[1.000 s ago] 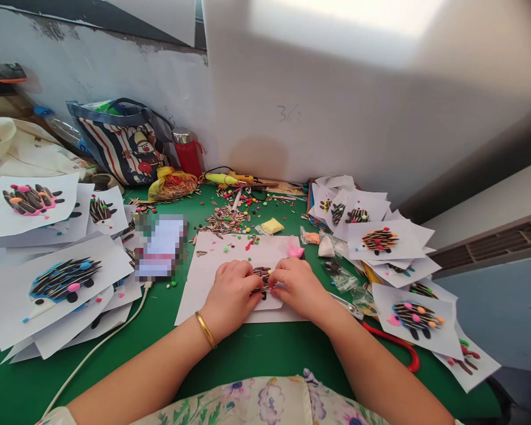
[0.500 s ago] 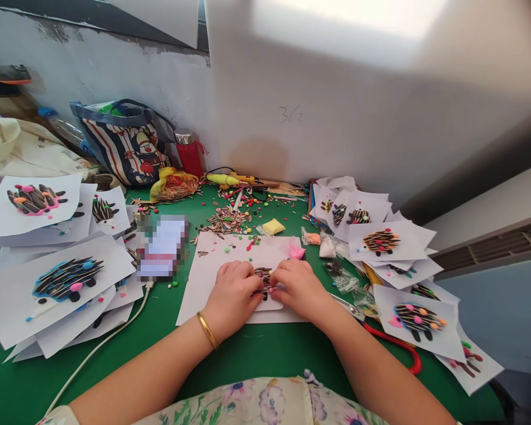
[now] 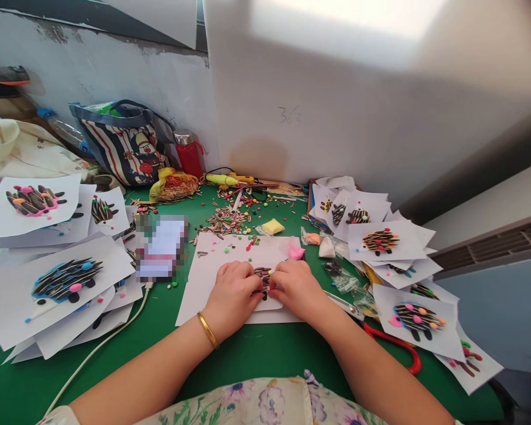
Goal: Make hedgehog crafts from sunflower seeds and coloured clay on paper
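A small hedgehog picture point(image 3: 262, 274) of striped sunflower seeds, with dark feet below, lies on a card between my hands, partly covered by them. My left hand point(image 3: 235, 294) is closed at its left side, thumb and curled fingers against the edge. At its right side my right hand point(image 3: 297, 288) is closed in a pinch, with a tiny pink bit of clay point(image 3: 269, 289) showing at the fingertips. Under both hands lie white paper sheets point(image 3: 199, 282). A lump of pink clay point(image 3: 296, 252) rests just beyond my right hand.
Hedgehog cards are stacked left point(image 3: 9, 307) and right point(image 3: 387, 241). A phone point(image 3: 161, 247) with a white cable point(image 3: 108, 332) lies left. Loose sunflower seeds point(image 3: 223, 221) and yellow clay point(image 3: 273, 226) lie ahead. Red-handled scissors point(image 3: 393, 341) lie by my right forearm.
My right fingertips have shifted slightly to the left, with the pink bit beside them. My left hand stays nearly in place.
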Demonstrator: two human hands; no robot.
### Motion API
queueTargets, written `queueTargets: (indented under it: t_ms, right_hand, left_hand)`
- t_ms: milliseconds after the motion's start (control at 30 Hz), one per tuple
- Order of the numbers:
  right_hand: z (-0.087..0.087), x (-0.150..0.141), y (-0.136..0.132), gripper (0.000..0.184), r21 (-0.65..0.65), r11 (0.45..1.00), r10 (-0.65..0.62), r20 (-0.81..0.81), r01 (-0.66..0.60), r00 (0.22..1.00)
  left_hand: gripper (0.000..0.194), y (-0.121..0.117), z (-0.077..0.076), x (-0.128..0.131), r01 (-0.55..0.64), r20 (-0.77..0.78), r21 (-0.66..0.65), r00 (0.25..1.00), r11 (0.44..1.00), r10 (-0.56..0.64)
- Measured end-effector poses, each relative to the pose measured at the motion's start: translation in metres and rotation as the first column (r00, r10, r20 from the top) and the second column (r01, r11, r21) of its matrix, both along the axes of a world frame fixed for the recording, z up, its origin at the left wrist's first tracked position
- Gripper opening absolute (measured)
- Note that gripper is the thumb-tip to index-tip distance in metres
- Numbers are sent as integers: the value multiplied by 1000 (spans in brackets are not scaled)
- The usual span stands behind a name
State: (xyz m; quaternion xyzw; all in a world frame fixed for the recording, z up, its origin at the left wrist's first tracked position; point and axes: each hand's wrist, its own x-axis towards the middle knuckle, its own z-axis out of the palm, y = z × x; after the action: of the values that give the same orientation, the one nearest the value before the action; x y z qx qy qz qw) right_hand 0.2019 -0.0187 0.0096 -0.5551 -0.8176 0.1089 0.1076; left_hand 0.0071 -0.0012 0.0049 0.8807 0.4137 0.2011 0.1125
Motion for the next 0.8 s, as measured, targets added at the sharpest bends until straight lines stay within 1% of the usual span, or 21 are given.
queueTargets:
  t_ms: [200,367,600,800]
  right_hand:
    - [0,1,1,11,22,1000,0,-28,1,1000]
    - [-1,1,1,5,47,999,21,-14,-20,1000]
    - [-3,1,2,3,55,998,34,-60,-31,998]
    - [-4,-1,1,3,79,996,44,-34,-42,998]
  left_hand:
    - [2,0,-1,-1,-9,4,-2,1000,1000,9]
    - [2,0,-2,0,-16,14,-7,1000,1000,16]
    - [4,0,-5,2,0,12,-1,1000,1000,0]
    - [5,1,-6,3,3,0,7,1000,1000,-3]
